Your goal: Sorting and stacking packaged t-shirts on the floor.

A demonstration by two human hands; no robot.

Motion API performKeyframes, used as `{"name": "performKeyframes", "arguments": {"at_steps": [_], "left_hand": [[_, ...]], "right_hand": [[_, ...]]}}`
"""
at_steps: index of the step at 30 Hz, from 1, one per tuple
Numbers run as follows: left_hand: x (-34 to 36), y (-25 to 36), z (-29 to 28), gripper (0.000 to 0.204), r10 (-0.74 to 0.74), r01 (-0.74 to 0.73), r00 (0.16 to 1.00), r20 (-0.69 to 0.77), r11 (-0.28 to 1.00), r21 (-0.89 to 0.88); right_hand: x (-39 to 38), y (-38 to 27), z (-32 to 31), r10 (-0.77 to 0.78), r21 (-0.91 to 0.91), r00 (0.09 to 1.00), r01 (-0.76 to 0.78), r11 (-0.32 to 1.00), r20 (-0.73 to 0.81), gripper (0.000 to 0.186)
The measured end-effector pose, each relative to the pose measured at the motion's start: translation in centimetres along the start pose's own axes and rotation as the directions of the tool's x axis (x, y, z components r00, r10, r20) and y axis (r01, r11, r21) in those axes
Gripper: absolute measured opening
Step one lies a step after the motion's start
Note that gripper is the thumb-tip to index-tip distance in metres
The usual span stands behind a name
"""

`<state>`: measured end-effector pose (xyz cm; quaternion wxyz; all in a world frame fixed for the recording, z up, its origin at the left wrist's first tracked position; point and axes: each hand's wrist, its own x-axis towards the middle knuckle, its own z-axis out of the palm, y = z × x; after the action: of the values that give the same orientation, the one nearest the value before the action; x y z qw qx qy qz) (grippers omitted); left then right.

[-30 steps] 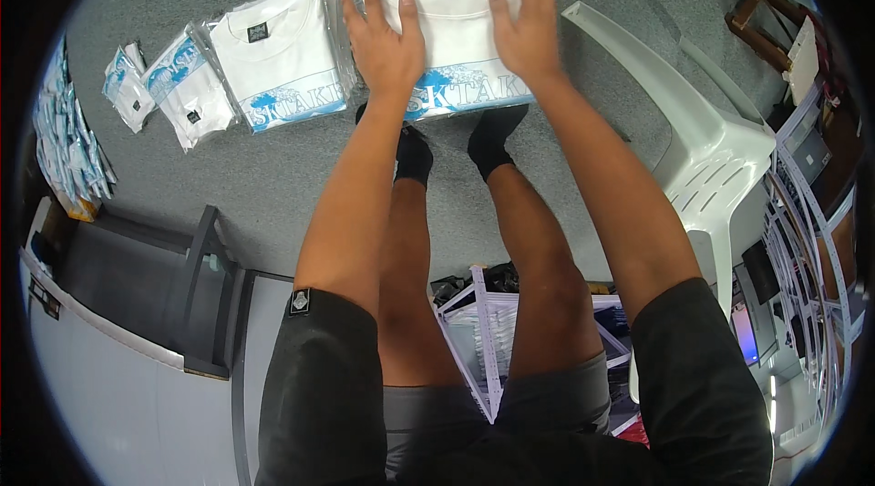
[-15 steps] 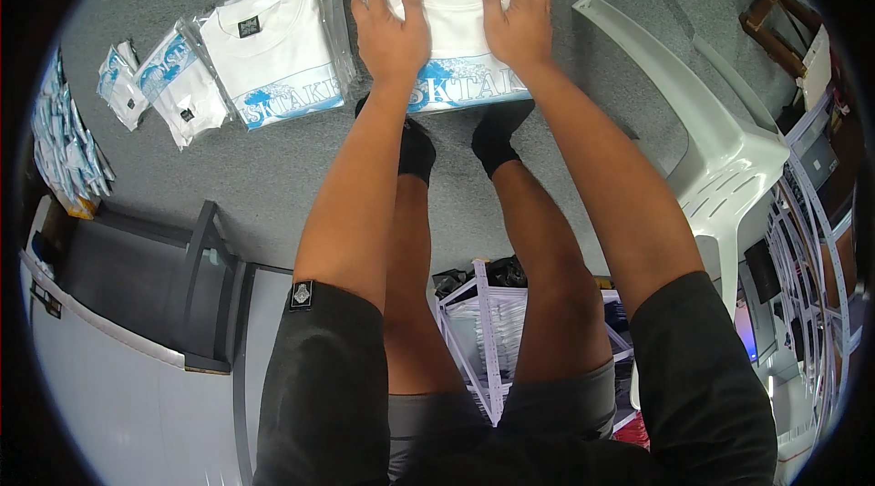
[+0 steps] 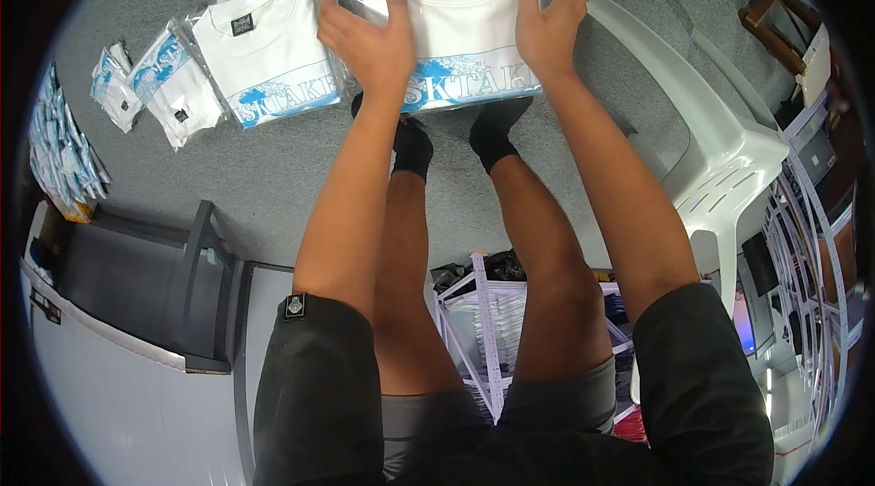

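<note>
White bagged shirt, left hand and right hand unclenched at its edges; pale chair right, packets left

A pale plastic chair rested on the gray floor at right, with pale racks just beyond it.
</note>
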<state>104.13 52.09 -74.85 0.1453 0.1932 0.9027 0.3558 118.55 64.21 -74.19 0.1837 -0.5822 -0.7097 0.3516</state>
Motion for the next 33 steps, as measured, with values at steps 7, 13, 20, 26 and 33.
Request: {"name": "performKeyframes", "arguments": {"at_steps": [7,13,20,26,33], "left_hand": [[-0.3,0.5,0.0,0.074,-0.093,0.096,0.994,0.057,0.994,-0.055],[-0.4,1.4,-0.4,0.071,-0.090,0.097,0.995,0.045,0.975,-0.199],[-0.9,3.3,-2.2,0.070,-0.167,0.212,0.975,0.147,0.898,-0.386],[-0.7,6.0,-7.5,0.054,-0.187,0.462,0.855,0.485,0.699,-0.545],[-2.1,12.2,-14.0,0.045,-0.156,0.463,0.841,0.518,0.702,-0.541]], "right_hand": [[-1.5,-0.7,0.0,0.006,-0.102,0.996,0.004,0.995,0.094,0.064],[-1.6,-1.6,0.0,0.046,-0.146,0.999,-0.042,0.988,0.025,0.064],[-0.3,-1.2,-1.4,0.036,0.311,0.999,-0.046,0.949,0.040,0.048],[-0.5,-4.2,-8.0,0.253,0.633,0.887,-0.454,0.627,0.386,0.029],[-2.4,-10.9,-14.2,0.228,0.644,0.918,-0.390,0.658,0.324,0.034]]}}
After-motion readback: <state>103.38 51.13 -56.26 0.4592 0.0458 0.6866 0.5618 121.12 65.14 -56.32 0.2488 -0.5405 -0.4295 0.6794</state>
